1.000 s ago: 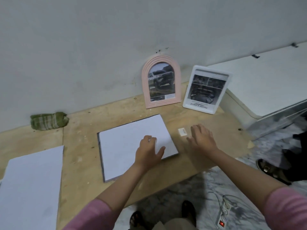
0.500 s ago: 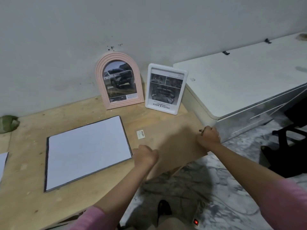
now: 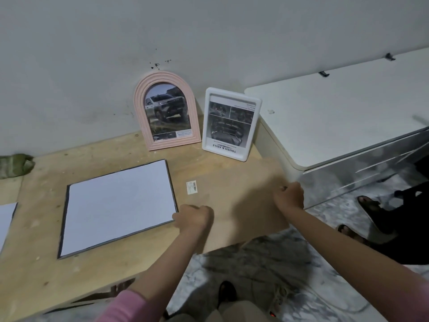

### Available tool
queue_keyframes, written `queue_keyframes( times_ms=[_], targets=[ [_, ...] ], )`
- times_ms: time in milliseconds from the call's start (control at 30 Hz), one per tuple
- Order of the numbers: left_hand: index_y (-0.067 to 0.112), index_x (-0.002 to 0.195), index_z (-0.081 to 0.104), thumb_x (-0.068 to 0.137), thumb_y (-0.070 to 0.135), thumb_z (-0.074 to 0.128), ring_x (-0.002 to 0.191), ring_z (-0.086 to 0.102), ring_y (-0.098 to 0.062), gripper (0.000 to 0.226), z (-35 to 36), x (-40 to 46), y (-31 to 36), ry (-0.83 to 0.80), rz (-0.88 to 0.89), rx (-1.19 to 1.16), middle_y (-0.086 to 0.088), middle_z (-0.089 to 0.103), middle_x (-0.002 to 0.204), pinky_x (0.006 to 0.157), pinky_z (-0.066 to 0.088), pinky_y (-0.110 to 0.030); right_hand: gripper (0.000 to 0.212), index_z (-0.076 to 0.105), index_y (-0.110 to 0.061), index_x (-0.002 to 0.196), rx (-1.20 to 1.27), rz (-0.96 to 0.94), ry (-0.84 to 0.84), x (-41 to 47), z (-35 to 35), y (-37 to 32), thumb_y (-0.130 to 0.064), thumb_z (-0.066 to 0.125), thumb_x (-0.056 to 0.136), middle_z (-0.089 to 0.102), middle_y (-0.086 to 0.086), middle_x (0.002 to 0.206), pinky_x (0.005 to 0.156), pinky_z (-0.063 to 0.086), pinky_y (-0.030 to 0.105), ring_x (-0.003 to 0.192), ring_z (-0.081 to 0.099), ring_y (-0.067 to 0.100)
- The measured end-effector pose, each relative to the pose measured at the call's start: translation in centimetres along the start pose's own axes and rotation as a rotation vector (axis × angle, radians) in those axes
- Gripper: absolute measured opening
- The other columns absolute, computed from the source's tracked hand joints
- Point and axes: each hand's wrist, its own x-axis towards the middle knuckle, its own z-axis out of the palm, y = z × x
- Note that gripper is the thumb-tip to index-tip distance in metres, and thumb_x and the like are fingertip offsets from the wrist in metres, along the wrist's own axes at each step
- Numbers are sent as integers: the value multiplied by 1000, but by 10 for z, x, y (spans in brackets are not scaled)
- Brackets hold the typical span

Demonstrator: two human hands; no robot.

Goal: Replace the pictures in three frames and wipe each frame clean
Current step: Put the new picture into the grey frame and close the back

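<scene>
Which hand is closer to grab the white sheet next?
Left, probably. The left hand sits right at the white sheet's near corner, while the right hand grips the brown board's far edge, away from it.

- The left hand (image 3: pixel 196 218) is reaching forward from a pink sleeve (image 3: pixel 126 306), its fingers curling under into a loose fist with the knuckles facing up.
- The right hand (image 3: pixel 290 195) is stretching further out and to the right, fingers curling downward, the back of the hand facing the camera.
- Both bare forearms are extending away from the body, spreading apart as they go.
- What the curled fingers are gripping cannot be told.
</scene>
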Motion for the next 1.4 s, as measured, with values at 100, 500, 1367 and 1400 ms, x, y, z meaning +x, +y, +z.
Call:
queue_keyframes(
  times_ms=[100,500,1367,1400],
  targets=[
    [5,112,56,86,24,52,118,46,-38,33,-9,-2,-3,62,16,-51,-20,47,124,92,41,-37,9,45,-8,92,-1,6,-20,-12,0,3,-14,51,89,54,15,100,78,49,43,89,57,34],
    [6,106,58,82,11,54,102,54,-36,25,-134,53,-58,302,42,-150,-15,49,115,79,44,-36,36,45,2,120,4,-205,-271,-93,67,-82,-10,52,86,37,24,129,92,40,34,107,49,40],
    [8,103,59,76,20,63,108,48,-34,31,-240,168,-145,232,165,-6,-13,47,114,84,41,-32,38,46,-4,121,-431,-303,-354,-190,185,-177,-26,48,90,36,18,125,80,40,33,115,40,34],
    [8,100,59,76,20,62,106,49,-34,27,-240,168,-146,239,172,-20,-12,47,112,82,41,-31,38,46,-5,121,-440,-310,-359,-191,184,-176,-26,48,90,36,18,126,76,42,32,116,39,34]
  ],
)
